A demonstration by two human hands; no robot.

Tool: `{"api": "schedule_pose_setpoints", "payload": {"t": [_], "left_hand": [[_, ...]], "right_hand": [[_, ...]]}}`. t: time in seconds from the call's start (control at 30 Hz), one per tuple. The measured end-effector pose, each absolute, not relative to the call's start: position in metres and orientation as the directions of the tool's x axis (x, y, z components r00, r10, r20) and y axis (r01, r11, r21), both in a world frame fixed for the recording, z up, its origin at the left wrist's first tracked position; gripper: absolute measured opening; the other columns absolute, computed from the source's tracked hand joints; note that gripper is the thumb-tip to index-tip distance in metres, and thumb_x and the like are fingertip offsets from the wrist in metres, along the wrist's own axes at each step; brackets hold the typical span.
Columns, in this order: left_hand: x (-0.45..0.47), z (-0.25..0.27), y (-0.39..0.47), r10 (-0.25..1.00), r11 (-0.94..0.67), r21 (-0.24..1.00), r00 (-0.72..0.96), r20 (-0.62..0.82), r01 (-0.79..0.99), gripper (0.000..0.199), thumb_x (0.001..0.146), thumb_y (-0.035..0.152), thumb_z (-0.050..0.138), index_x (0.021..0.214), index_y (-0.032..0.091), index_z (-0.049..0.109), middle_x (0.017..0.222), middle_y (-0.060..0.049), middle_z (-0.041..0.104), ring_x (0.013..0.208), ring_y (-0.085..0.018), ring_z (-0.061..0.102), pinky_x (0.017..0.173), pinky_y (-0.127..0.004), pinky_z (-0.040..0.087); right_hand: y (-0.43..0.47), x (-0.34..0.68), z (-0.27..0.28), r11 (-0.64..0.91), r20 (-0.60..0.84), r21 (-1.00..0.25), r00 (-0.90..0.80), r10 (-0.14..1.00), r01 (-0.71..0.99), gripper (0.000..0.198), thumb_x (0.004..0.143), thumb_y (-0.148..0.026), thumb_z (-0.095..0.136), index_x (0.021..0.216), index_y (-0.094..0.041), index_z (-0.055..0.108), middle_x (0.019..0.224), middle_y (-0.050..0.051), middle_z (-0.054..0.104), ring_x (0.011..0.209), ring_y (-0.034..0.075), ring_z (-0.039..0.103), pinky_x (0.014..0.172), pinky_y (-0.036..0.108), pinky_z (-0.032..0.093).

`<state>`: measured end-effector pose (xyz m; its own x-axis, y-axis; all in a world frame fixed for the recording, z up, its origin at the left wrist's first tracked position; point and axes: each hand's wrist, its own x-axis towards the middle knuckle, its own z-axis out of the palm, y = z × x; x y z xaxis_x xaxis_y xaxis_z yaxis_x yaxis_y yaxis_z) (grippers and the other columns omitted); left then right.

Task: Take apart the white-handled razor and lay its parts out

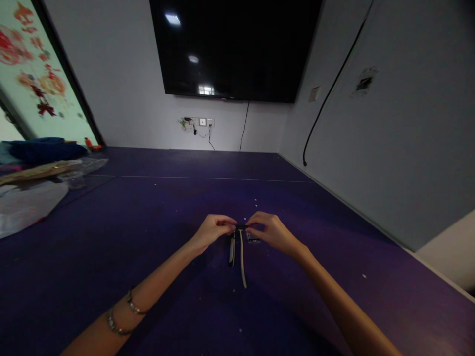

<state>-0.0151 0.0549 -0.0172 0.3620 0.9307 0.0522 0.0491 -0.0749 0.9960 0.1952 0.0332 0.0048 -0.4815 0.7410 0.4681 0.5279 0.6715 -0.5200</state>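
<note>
A short, thin black piece [241, 227] is stretched level between my two hands, too small to name exactly. My left hand [215, 230] pinches its left end between thumb and fingers. At the other end, the fingers of my right hand [270, 230] are closed on it too. Just below lies a pale, narrow strip [243, 262], its upper end near the black piece. To the strip's left is a slim black-and-silver object [232, 251], perhaps a cutter. A small dark item with light markings [254, 239] lies under my right fingers, partly hidden.
Tiny white scraps dot the purple surface [166, 296]. On the far left are a plastic bag [29, 207], cardboard [40, 171] and dark blue cloth [44, 150]. A black cable [334, 84] hangs along the right wall, and a television [237, 49] is mounted ahead.
</note>
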Motion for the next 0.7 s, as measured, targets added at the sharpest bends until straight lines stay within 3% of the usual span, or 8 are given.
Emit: {"api": "schedule_pose_setpoints", "payload": {"t": [0.17, 0.27, 0.37, 0.5, 0.7], "left_hand": [[-0.008, -0.025, 0.061, 0.901, -0.290, 0.933, 0.390, 0.191, 0.213, 0.035, 0.072, 0.021, 0.062, 0.106, 0.013, 0.061, 0.082, -0.006, 0.067, 0.077, -0.017, 0.062, 0.077, -0.033, 0.047], [-0.003, -0.031, 0.064, 0.842, -0.509, 0.731, 0.438, 0.314, 0.455, 0.038, 0.072, 0.026, 0.064, 0.109, 0.016, 0.059, 0.097, -0.008, 0.065, 0.089, -0.021, 0.059, 0.084, -0.036, 0.044], [0.005, -0.040, 0.067, 0.751, -0.656, 0.480, 0.570, 0.334, 0.582, 0.049, 0.070, 0.028, 0.068, 0.116, 0.018, 0.055, 0.113, -0.010, 0.060, 0.106, -0.026, 0.051, 0.093, -0.040, 0.037], [0.020, -0.052, 0.072, 0.713, -0.700, 0.339, 0.643, 0.279, 0.629, 0.062, 0.069, 0.033, 0.067, 0.125, 0.014, 0.047, 0.120, -0.015, 0.055, 0.114, -0.029, 0.046, 0.094, -0.040, 0.035], [0.031, -0.061, 0.082, 0.704, -0.708, 0.309, 0.672, 0.231, 0.635, 0.066, 0.068, 0.032, 0.066, 0.126, 0.011, 0.044, 0.121, -0.018, 0.054, 0.110, -0.032, 0.048, 0.092, -0.041, 0.035]], "right_hand": [[0.049, 0.214, -0.004, 0.686, 0.504, -0.502, -0.466, 0.727, 0.527, 0.010, 0.080, -0.023, 0.060, 0.084, -0.017, 0.067, 0.084, 0.005, 0.064, 0.080, 0.015, 0.059, 0.073, 0.028, 0.046], [0.062, 0.230, -0.017, 0.655, 0.487, -0.512, -0.441, 0.754, 0.556, 0.010, 0.079, -0.023, 0.061, 0.082, -0.016, 0.068, 0.084, 0.005, 0.064, 0.078, 0.015, 0.059, 0.073, 0.028, 0.046], [0.071, 0.242, -0.032, 0.611, 0.438, -0.539, -0.426, 0.792, 0.580, 0.011, 0.077, -0.024, 0.062, 0.081, -0.017, 0.069, 0.084, 0.005, 0.063, 0.078, 0.015, 0.059, 0.073, 0.029, 0.046], [0.077, 0.247, -0.049, 0.584, 0.381, -0.565, -0.444, 0.811, 0.583, 0.012, 0.076, -0.025, 0.062, 0.080, -0.017, 0.070, 0.086, 0.005, 0.064, 0.081, 0.016, 0.059, 0.076, 0.029, 0.046], [0.077, 0.245, -0.058, 0.542, 0.308, -0.587, -0.454, 0.836, 0.601, 0.012, 0.076, -0.025, 0.062, 0.079, -0.017, 0.071, 0.087, 0.006, 0.064, 0.080, 0.016, 0.059, 0.076, 0.029, 0.046]]}}
